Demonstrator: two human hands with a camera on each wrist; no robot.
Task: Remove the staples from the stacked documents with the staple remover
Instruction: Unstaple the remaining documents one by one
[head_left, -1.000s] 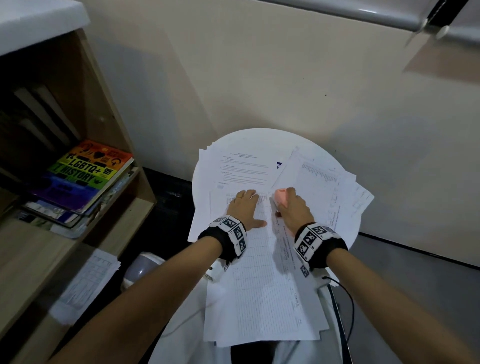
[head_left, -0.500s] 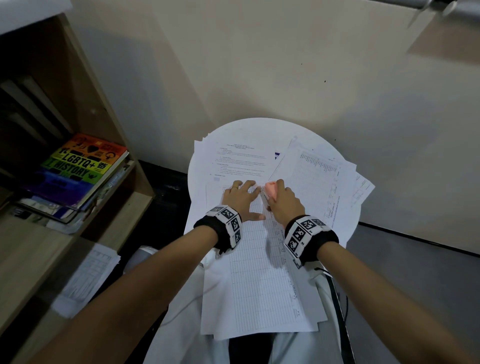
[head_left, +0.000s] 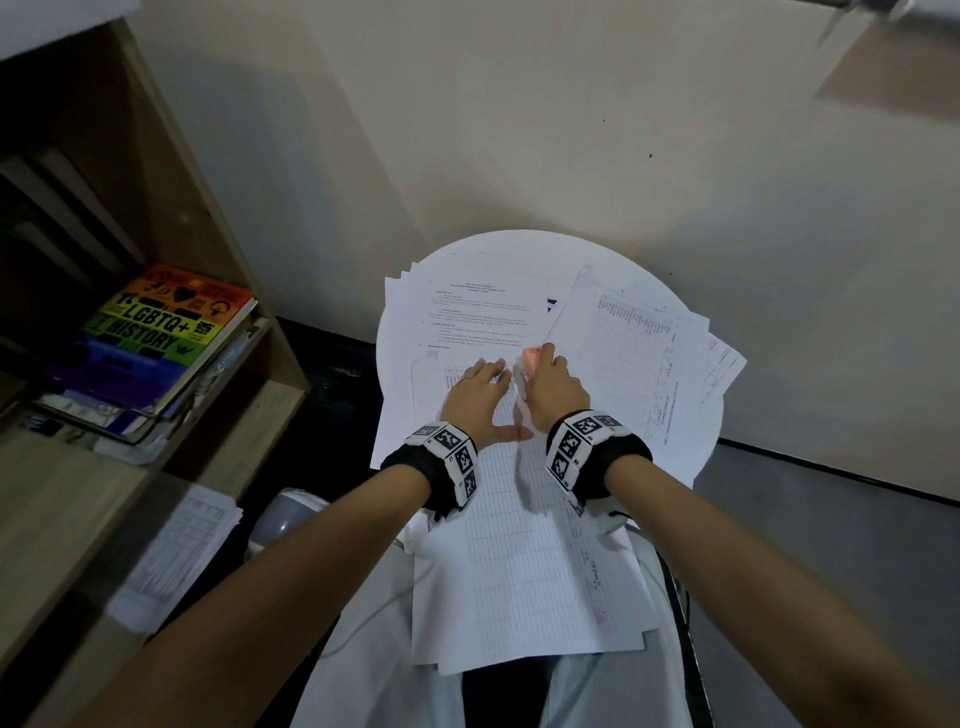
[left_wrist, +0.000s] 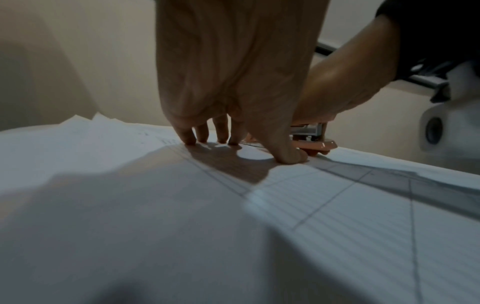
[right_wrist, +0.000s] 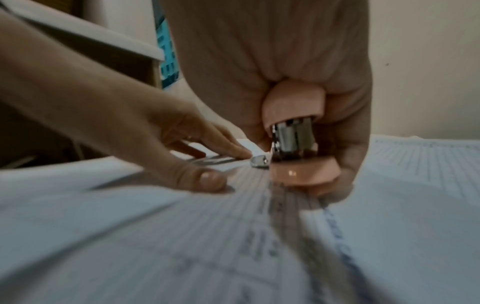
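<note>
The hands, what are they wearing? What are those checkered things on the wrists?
Both forearms are bare, with no sleeves. The left hand and right hand each have a black fabric wristband carrying white square tiles printed with black blocky code patterns: the left wristband and the right wristband. A thin ring shows on one left finger. No gloves.

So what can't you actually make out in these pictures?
- The staple: hidden under the pink staple remover and right hand in every view.
- Print on the white gridded sheet: too small in the head view, blurred in both wrist views.
- Left hand: its palm is hidden from above.
</note>
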